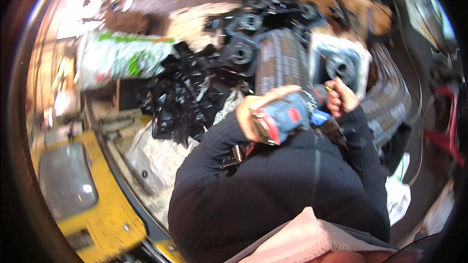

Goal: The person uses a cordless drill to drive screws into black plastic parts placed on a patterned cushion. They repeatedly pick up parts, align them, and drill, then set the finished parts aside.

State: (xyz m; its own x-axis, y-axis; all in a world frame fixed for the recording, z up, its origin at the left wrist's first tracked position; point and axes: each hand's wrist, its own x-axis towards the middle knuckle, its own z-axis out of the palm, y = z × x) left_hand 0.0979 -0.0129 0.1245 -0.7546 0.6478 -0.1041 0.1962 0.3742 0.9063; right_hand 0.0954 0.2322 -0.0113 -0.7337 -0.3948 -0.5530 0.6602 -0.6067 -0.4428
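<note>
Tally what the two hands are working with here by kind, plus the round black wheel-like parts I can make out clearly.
Blue and red handheld power tool, gripped by the left hand: 1
Small yellowish piece pinched in the right hand, too blurred to identify: 1
Round black plastic wheel-like parts clearly countable: 3, more blurred behind
White box holding one of those parts: 1
Total: 6

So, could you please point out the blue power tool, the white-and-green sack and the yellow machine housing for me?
blue power tool (287,115), head view, on its blue body.
white-and-green sack (122,58), head view, on its middle.
yellow machine housing (105,204), head view, on its bare yellow top.
</note>
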